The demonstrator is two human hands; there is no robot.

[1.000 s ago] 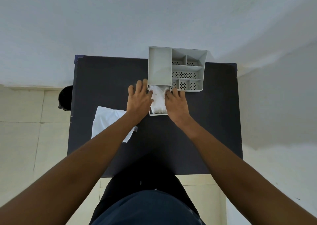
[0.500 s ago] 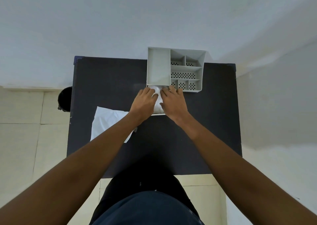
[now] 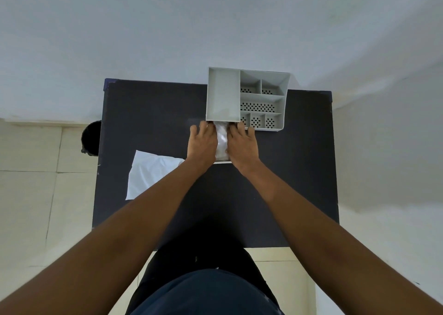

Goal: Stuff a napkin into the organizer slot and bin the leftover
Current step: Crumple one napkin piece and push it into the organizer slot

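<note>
A grey organizer [image 3: 223,94] with several compartments stands at the far edge of the black table [image 3: 148,113]. A narrow white tray [image 3: 223,162] sticks out from under its tall left slot toward me. In the tray lies a crumpled white napkin [image 3: 221,138]. My left hand [image 3: 202,142] and my right hand [image 3: 242,144] lie side by side over the tray and squeeze the napkin between them. Their fingertips reach the organizer's front wall. Only a thin strip of napkin shows between the hands.
A flat white sheet [image 3: 151,170] lies on the table to the left, partly under my left forearm. A black bin [image 3: 91,137] stands on the tiled floor beside the table's left edge. A pale wall rises right behind the table.
The hands first closed together over the napkin and hid most of it. Now they have slid forward to the organizer's front, and a thin strip of napkin shows again.
</note>
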